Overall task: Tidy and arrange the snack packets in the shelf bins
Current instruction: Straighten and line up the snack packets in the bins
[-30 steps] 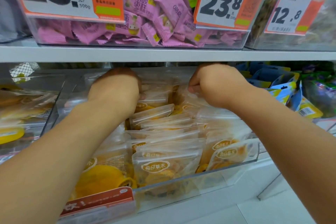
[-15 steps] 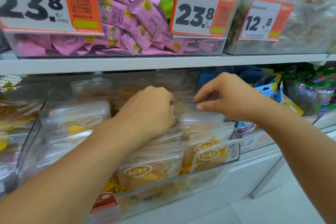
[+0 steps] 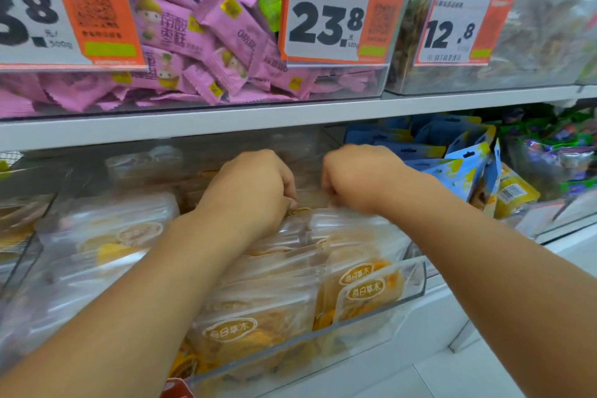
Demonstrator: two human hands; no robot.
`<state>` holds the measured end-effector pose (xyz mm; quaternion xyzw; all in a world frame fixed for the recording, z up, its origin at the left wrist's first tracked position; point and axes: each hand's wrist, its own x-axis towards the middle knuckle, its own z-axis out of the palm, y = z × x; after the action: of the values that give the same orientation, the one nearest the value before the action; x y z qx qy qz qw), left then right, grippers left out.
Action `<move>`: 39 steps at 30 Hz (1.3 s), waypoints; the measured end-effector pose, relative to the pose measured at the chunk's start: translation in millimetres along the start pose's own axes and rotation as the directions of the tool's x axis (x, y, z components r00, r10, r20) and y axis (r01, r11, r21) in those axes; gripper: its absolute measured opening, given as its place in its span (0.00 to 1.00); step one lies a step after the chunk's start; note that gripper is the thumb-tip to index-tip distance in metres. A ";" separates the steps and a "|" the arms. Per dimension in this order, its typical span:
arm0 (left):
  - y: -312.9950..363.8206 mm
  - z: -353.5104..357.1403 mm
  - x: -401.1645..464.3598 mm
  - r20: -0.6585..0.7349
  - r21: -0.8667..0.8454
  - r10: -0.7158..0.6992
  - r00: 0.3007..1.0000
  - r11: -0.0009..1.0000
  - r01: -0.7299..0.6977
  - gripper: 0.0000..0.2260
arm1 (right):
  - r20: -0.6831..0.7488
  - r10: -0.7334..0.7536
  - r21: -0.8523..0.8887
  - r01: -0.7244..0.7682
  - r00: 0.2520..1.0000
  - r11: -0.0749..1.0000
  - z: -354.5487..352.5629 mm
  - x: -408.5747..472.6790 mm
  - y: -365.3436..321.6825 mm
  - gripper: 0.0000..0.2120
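Left hand (image 3: 250, 186): fingers curled downward, forearm entering from 7 o'clock. Right hand (image 3: 357, 176): fisted, just beside it, forearm from 4 o'clock.

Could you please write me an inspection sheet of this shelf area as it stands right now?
Surface: white shelf board above, clear front bin below it.
Job's things: clear packets of orange-yellow snack stand in rows in the front bin, labels facing out.
Clutter: pink packets lie loosely heaped in the upper bin; blue packets stand in the neighbouring bin to the right.
Grippers: left hand and right hand both reach to the back of the bin, fingers curled down at the rear packets; the grip itself is hidden.
Cables: nothing seen.
Surroundings: price tags reading 23.8 and 12.8 are clipped to the upper bins.
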<state>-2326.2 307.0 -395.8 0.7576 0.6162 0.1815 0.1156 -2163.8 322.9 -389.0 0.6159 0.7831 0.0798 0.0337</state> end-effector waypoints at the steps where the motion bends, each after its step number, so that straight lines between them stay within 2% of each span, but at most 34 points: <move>1: 0.5 -0.7 1.2 -0.001 0.005 -0.013 1.000 1.000 0.013 0.07 | -0.021 -0.001 -0.019 0.001 1.000 1.000 -1.2 -1.8 -0.9 0.03; 4: -1.2 -2.8 2.2 -0.002 0.013 -0.030 1.000 0.999 0.030 0.06 | -0.100 -0.022 -0.024 0.020 0.995 1.000 -8.1 -14.0 2.1 0.04; 8: -5.9 0.6 0.6 0.020 -0.016 -0.028 0.999 0.999 0.028 0.10 | -0.175 -0.054 -0.126 0.032 0.983 0.992 -8.3 -30.4 -0.4 0.05; 10: -8.7 5.4 -0.4 0.001 -0.013 -0.027 1.000 1.000 0.027 0.10 | -0.145 -0.047 -0.133 0.027 0.988 0.991 -6.5 -29.9 -0.8 0.07; 13: -10.0 11.7 -1.9 0.001 -0.005 -0.020 1.000 1.000 0.020 0.07 | -0.005 -0.020 -0.114 0.019 1.000 0.993 -6.4 -19.2 -0.6 0.11; 18: -11.8 2.6 -8.3 0.067 -0.016 0.037 0.997 0.999 -0.037 0.05 | 0.115 -0.033 -0.100 0.045 0.993 0.994 -2.3 -6.3 -0.1 0.10; 21: -10.8 -20.5 -18.7 0.071 -0.020 0.080 0.994 0.997 -0.078 0.08 | 0.073 -0.048 0.104 0.040 0.996 0.994 -15.9 -23.6 6.6 0.12; 23: -8.4 -35.6 -29.5 0.024 0.006 0.084 0.996 0.996 -0.084 0.14 | -0.068 -0.009 0.302 0.029 0.998 0.953 -27.1 -48.3 6.2 0.15; 24: -7.7 -39.3 -36.3 0.022 0.057 0.067 0.998 0.996 -0.068 0.21 | -0.122 -0.003 0.371 0.048 0.993 0.927 -30.0 -62.8 2.9 0.16; 26: -8.9 -35.1 -54.3 0.155 0.184 -0.019 0.988 0.983 -0.010 0.37 | -0.093 -0.051 0.458 0.088 0.994 0.884 -27.2 -89.9 -15.4 0.24; 27: -9.9 -28.5 -62.6 0.244 0.233 -0.058 0.968 0.972 -0.001 0.41 | -0.035 -0.093 0.461 0.099 0.995 0.882 -22.0 -97.6 -24.8 0.29; 29: -13.1 -15.6 -73.4 0.366 0.260 -0.098 0.925 0.966 -0.001 0.39 | 0.029 -0.150 0.377 0.129 0.988 0.917 -8.5 -98.9 -33.7 0.37; 31: -17.0 -12.1 -75.9 0.403 0.228 -0.099 0.910 0.974 0.005 0.38 | 0.058 -0.123 0.361 0.094 0.991 0.928 -5.8 -91.1 -34.0 0.42; 33: -19.7 -11.0 -73.8 0.390 0.227 -0.080 0.918 0.974 -0.012 0.37 | 0.061 -0.097 0.390 0.066 0.993 0.919 -8.3 -88.7 -31.9 0.43; 36: -22.7 -6.2 -69.1 0.382 0.237 -0.060 0.922 0.971 -0.034 0.35 | -0.009 -0.082 0.421 0.078 0.997 0.904 -7.2 -92.7 -31.8 0.41; 39: -22.3 -13.0 -69.3 0.304 0.269 0.001 0.953 0.959 -0.087 0.34 | -0.005 -0.092 0.333 0.088 0.996 0.939 -2.3 -89.9 -34.7 0.42</move>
<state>-2363.7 243.5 -402.0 0.7987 0.5936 -0.0218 0.0959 -2176.0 227.6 -396.6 0.5767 0.8124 -0.0587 -0.0629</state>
